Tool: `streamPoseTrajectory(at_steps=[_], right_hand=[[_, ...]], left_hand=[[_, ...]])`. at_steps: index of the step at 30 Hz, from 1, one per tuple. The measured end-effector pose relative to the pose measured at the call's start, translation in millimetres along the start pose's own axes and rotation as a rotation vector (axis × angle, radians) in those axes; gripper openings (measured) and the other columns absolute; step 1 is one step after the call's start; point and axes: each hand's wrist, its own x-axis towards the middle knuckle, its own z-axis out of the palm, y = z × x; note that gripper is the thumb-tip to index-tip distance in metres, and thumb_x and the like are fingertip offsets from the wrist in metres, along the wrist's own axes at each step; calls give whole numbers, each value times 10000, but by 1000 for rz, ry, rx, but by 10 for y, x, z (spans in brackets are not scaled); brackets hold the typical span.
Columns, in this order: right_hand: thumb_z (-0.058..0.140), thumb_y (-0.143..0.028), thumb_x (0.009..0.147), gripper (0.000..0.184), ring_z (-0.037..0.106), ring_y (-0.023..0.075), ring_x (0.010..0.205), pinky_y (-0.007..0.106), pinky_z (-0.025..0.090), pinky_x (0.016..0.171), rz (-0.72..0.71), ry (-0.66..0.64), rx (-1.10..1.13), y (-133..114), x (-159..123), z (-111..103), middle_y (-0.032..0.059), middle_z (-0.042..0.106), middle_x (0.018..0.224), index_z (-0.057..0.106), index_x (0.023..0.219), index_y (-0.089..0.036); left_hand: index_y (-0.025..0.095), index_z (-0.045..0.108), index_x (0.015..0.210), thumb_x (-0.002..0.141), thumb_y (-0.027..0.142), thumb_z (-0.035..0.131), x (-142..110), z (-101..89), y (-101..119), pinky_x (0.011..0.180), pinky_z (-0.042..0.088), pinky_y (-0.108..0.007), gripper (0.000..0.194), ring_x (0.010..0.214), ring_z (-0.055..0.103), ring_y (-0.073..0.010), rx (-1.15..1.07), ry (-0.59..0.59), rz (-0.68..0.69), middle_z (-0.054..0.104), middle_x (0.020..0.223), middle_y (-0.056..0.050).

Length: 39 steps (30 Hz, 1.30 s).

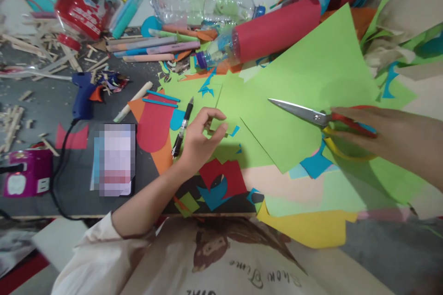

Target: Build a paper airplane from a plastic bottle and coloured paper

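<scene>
My right hand (374, 124) grips a pair of scissors (299, 112) by the red and yellow handles. The metal blades lie together and point left, over a large green paper sheet (297, 133). Left of the sheet, my left hand (204, 136) is half curled, with a gap between thumb and fingers and nothing visible in it. Beside its wrist lies a black pen (182, 126). Small blue paper scraps (235, 131) are near my left fingertips. Below that hand are a red paper offcut (237, 177) and a blue cut piece (213, 193).
A blue glue gun (82, 97), a phone (117, 159) and a purple power block (29, 173) occupy the left. Clear plastic bottles (204, 2), a red-wrapped bottle (278, 27) and markers (159, 48) lie behind. Yellow paper (308, 228) overhangs the front edge.
</scene>
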Motion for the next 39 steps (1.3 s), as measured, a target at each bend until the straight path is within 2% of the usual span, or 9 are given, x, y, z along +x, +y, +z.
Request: streamPoseTrajectory(at_steps=[6, 10, 12, 17, 22, 26, 31, 36, 39], right_hand=[[364, -467, 1000, 473, 720, 285, 700, 335, 409, 443, 21, 146, -86, -209, 358, -337, 147, 769, 899, 668, 1173, -148], [437, -391, 992, 449, 662, 327, 1136, 430, 539, 881, 29, 54, 109, -455, 860, -430, 197, 667, 1279, 600, 1299, -108], [515, -305, 965, 482, 533, 312, 1322, 426, 441, 1078, 34, 55, 195, -560, 1139, -424, 205, 543, 1441, 518, 1388, -76], [636, -222, 888, 684, 272, 354, 1496, 490, 221, 1223, -20, 87, 274, -797, 1716, -291, 214, 308, 1609, 367, 1486, -27], [670, -303, 876, 741, 288, 364, 1480, 563, 81, 1231, -68, 71, 240, -993, 1990, -118, 223, 393, 1554, 352, 1493, -43], [642, -332, 896, 607, 479, 326, 1337, 564, 147, 1222, -36, 119, 158, -962, 1999, -166, 181, 558, 1399, 458, 1412, -69], [789, -457, 752, 814, 531, 350, 1267, 583, 221, 1197, 144, 123, 127, -823, 1695, -472, 169, 578, 1342, 462, 1398, -83], [572, -448, 916, 516, 571, 366, 1197, 543, 360, 1124, 94, 19, 107, -858, 1177, -732, 201, 637, 1207, 527, 1304, -111], [466, -523, 945, 568, 501, 421, 1248, 596, 357, 1082, 121, 78, 146, -810, 987, -784, 228, 580, 1264, 490, 1323, -100]], left_hand=[[241, 433, 1043, 724, 182, 646, 8, 20, 22, 558, 396, -189, 388, 593, 447, -80, -217, -49, -188, 392, 685, 85], [235, 441, 943, 715, 226, 658, 2, 4, 23, 640, 464, -208, 315, 757, 563, -101, -238, -52, -236, 493, 806, 35], [232, 447, 926, 725, 248, 660, -6, 3, 6, 664, 483, -221, 293, 830, 587, -121, -230, -28, -227, 530, 876, 6], [217, 537, 975, 702, 232, 619, 5, -5, -29, 494, 368, -183, 286, 845, 586, -145, -128, 56, -185, 586, 967, -41], [224, 621, 1002, 697, 195, 590, 15, -28, -67, 400, 251, -197, 308, 472, 344, -39, -50, 102, -234, 624, 914, -1], [230, 665, 994, 690, 198, 592, 9, -19, -88, 427, 340, -198, 315, 495, 417, -66, -14, 158, -250, 626, 818, 7], [243, 686, 1080, 711, 193, 572, 10, -20, -92, 620, 510, -251, 389, 774, 598, -149, 45, 204, -138, 687, 1051, -26], [240, 674, 1121, 760, 211, 588, 8, -66, -162, 494, 406, -211, 373, 562, 456, -73, -6, 214, -147, 676, 971, -12], [247, 663, 1123, 769, 217, 594, 9, -81, -180, 438, 331, -201, 362, 490, 358, -39, -35, 207, -181, 670, 988, -7]])
